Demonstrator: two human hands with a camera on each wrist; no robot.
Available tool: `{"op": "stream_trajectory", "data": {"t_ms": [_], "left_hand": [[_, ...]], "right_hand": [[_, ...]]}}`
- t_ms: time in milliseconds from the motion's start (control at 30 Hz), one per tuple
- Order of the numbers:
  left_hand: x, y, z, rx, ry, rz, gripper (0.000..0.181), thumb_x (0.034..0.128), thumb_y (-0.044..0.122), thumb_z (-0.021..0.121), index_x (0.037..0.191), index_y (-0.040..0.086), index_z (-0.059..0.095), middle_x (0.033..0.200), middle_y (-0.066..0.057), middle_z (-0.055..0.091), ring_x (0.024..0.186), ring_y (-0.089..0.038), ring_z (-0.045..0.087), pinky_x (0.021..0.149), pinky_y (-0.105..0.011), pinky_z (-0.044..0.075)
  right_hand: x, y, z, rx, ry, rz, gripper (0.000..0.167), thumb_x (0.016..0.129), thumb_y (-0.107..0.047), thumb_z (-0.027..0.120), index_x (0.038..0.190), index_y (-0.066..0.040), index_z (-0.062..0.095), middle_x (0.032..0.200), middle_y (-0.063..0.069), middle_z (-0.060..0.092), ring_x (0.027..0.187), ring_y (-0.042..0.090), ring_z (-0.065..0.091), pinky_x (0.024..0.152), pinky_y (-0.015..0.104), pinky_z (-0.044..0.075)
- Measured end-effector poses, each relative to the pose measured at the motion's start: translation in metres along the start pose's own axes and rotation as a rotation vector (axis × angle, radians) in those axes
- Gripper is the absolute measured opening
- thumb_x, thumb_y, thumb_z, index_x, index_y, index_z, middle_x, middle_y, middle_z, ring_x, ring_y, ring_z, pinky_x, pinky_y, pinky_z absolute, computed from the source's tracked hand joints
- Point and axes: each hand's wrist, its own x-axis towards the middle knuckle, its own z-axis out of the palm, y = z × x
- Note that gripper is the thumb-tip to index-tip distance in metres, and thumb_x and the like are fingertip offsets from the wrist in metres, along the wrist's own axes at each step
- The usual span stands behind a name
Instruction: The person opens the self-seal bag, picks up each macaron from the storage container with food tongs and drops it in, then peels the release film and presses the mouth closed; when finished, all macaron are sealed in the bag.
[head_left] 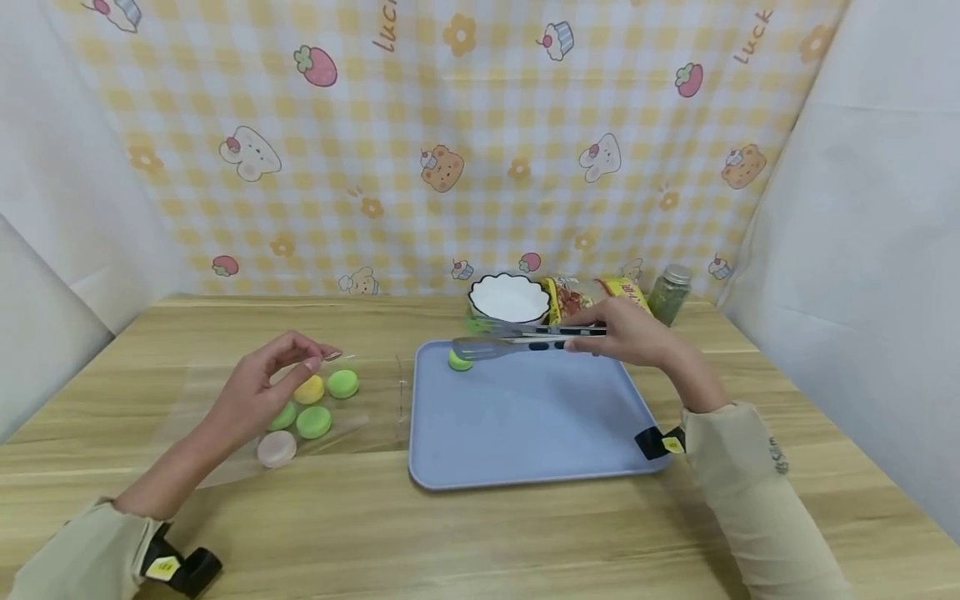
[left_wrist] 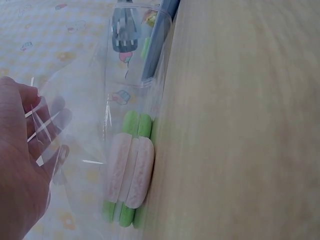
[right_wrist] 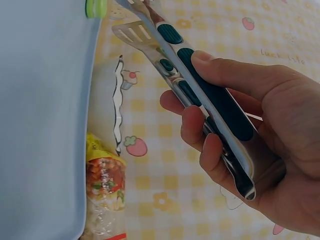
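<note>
One outstretched right hand [head_left: 622, 332] grips tongs [head_left: 538, 345] toward nine o'clock; left hand [head_left: 262, 377] pinches a clear bag [left_wrist: 82, 135], macarons [head_left: 313, 422] at six o'clock.

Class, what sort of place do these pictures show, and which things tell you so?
Probably a small staged filming corner: a cartoon-print cloth hangs right behind the wood-patterned table, white sheets close in both sides, and black devices are strapped near the person's wrists.

Curtained booth [head_left: 847, 208]; cartoon-print backdrop [head_left: 495, 108]
</note>
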Motion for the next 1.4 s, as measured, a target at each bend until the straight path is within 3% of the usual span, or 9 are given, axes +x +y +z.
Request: {"op": "stream_trajectory", "data": {"t_ms": [467, 667, 1000, 1233, 1400], "left_hand": [[0.0, 0.0, 0.0, 0.007, -0.008, -0.012, 0.008, 0.0962, 0.007, 0.05, 0.09, 0.008, 0.055, 0.104, -0.013, 0.067, 0.102, -0.008, 0.059, 0.091, -0.012, 0.036], [0.002, -0.002, -0.001, -0.003, -0.005, 0.013, 0.007, 0.0953, 0.005, 0.051, 0.091, 0.008, 0.055, 0.104, -0.013, 0.067, 0.102, -0.004, 0.058, 0.091, -0.012, 0.037], [-0.002, -0.002, 0.001, -0.027, -0.024, 0.003, 0.007, 0.0954, 0.005, 0.051, 0.091, 0.006, 0.055, 0.104, -0.009, 0.067, 0.102, -0.004, 0.058, 0.09, -0.012, 0.037], [0.0, 0.001, 0.001, -0.021, -0.02, -0.002, 0.007, 0.0957, 0.006, 0.051, 0.09, 0.007, 0.055, 0.104, -0.008, 0.067, 0.101, -0.005, 0.058, 0.092, -0.013, 0.036], [0.0, 0.0, 0.001, -0.033, -0.023, 0.001, 0.006, 0.0952, 0.005, 0.051, 0.091, 0.005, 0.056, 0.105, -0.01, 0.067, 0.102, -0.006, 0.058, 0.091, -0.014, 0.037]], "right_hand": [[0.007, 0.006, 0.01, 0.07, -0.078, 0.024, 0.031, 0.086, -0.017, 0.068, 0.113, -0.001, 0.066, 0.092, 0.005, 0.068, 0.06, 0.011, 0.06, 0.059, 0.029, 0.049], [0.009, 0.006, 0.013, 0.053, -0.058, -0.013, 0.027, 0.086, -0.016, 0.068, 0.11, -0.002, 0.068, 0.094, 0.007, 0.069, 0.058, 0.011, 0.06, 0.057, 0.028, 0.049], [0.002, 0.005, 0.009, 0.023, -0.005, -0.018, 0.027, 0.085, -0.019, 0.069, 0.11, -0.007, 0.069, 0.071, -0.005, 0.063, 0.051, 0.009, 0.05, 0.05, 0.027, 0.041], [0.006, -0.019, 0.008, 0.082, -0.026, -0.089, 0.027, 0.086, -0.02, 0.068, 0.111, -0.008, 0.069, 0.065, -0.006, 0.057, 0.051, 0.009, 0.046, 0.05, 0.025, 0.04], [0.019, -0.036, 0.02, 0.053, -0.037, -0.209, 0.029, 0.087, -0.023, 0.067, 0.112, -0.006, 0.068, 0.064, -0.009, 0.06, 0.047, 0.005, 0.034, 0.05, 0.023, 0.035]]}}
